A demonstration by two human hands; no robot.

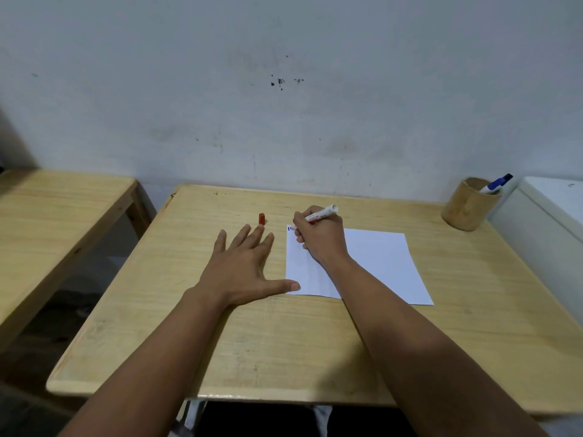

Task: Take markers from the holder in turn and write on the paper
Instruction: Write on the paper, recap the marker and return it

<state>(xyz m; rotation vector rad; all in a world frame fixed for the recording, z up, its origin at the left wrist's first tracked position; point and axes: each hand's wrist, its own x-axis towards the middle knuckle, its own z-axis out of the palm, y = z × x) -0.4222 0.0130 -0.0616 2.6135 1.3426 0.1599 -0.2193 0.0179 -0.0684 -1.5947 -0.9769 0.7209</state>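
A white sheet of paper lies on the wooden desk. My right hand grips a white marker with red print, its tip down at the paper's far left corner beside a small blue mark. The marker's red cap stands on the desk just beyond my left fingertips. My left hand rests flat on the desk, fingers spread, thumb touching the paper's near left corner. A bamboo holder at the far right corner holds a blue marker.
A second wooden table stands to the left across a gap. A white box-like unit abuts the desk's right side behind the holder. A grey wall runs along the desk's far edge.
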